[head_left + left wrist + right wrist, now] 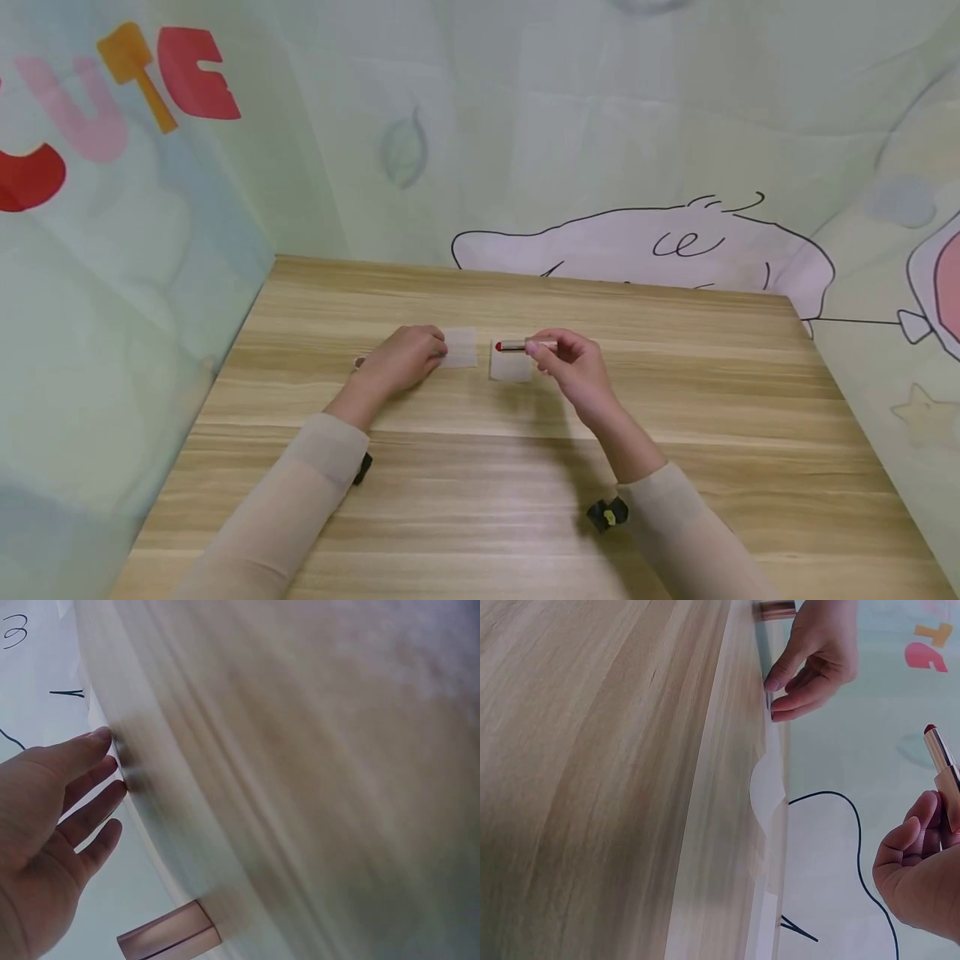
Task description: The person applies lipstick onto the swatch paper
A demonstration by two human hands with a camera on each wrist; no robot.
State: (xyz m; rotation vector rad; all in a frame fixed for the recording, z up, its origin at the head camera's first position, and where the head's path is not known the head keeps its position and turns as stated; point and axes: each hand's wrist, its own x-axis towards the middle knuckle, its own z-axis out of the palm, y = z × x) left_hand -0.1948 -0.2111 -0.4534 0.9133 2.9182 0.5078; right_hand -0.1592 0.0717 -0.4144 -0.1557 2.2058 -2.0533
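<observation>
My right hand [581, 371] pinches an uncapped lipstick [516, 346] with a rose-gold body. Its red tip points left, over a small white square of paper [510, 369]. To the left, my left hand [405, 360] rests its fingertips at the edge of a thin whitish sheet [461, 348]. In the left wrist view, the fingers of the left hand [52, 817] are spread and slightly bent. A rose-gold cap [171, 934] lies beside that hand, mostly hidden by it in the head view. The right wrist view shows the lipstick [941, 757] raised above the table.
The wood-grain table [480, 500] ends at a back edge against a printed cloth backdrop [525, 133]. More cloth hangs along the left and right sides. Black wrist devices [607, 515] sit at both sleeve cuffs.
</observation>
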